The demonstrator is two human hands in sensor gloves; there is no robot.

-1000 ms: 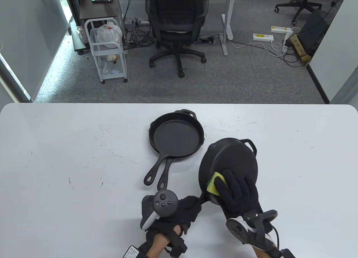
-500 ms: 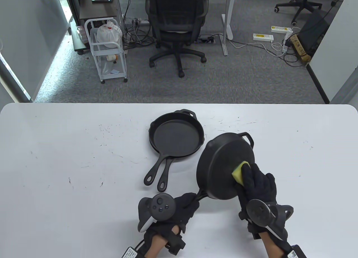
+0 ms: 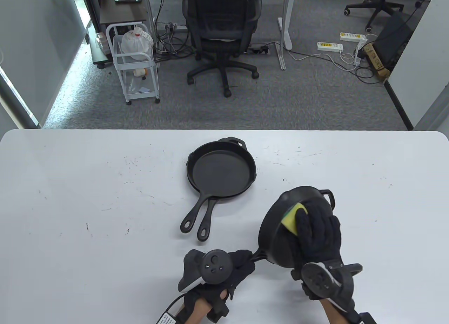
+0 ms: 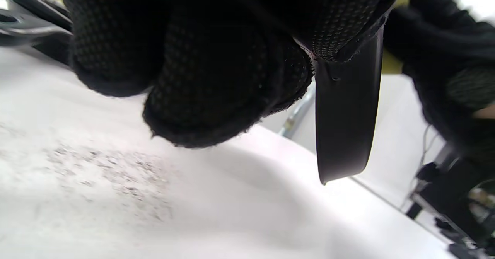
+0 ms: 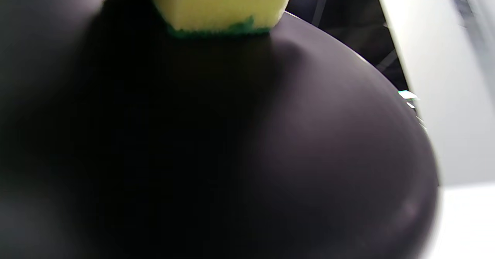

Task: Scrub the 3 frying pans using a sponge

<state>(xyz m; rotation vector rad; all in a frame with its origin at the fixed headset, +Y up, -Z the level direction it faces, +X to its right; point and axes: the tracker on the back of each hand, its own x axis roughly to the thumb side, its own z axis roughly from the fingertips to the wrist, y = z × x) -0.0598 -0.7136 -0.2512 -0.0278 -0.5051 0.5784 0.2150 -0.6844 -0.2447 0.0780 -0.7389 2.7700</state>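
Note:
Two black cast-iron pans (image 3: 221, 171) lie stacked in the middle of the table, handles (image 3: 194, 220) pointing toward me. A third black pan (image 3: 277, 238) is tilted up on edge at the near right, its underside (image 5: 270, 154) facing my right hand. My left hand (image 3: 233, 266) grips this pan's handle (image 3: 257, 255); in the left wrist view its fingers (image 4: 209, 77) are curled beside the pan's edge (image 4: 344, 108). My right hand (image 3: 317, 229) holds a yellow-and-green sponge (image 3: 293, 217) against the underside, and the sponge (image 5: 220, 4) sits at the top of the right wrist view.
The white table (image 3: 87, 197) has faint scuff marks. Beyond its far edge stand an office chair (image 3: 221, 32) and a white wire cart (image 3: 135, 64) on grey carpet, with cables and power strips (image 3: 329, 46) on the floor.
The held pan has shifted right and toward me and now stands steeper. The sponge has travelled from the underside's near-left part to its far part. My left hand has moved slightly right.

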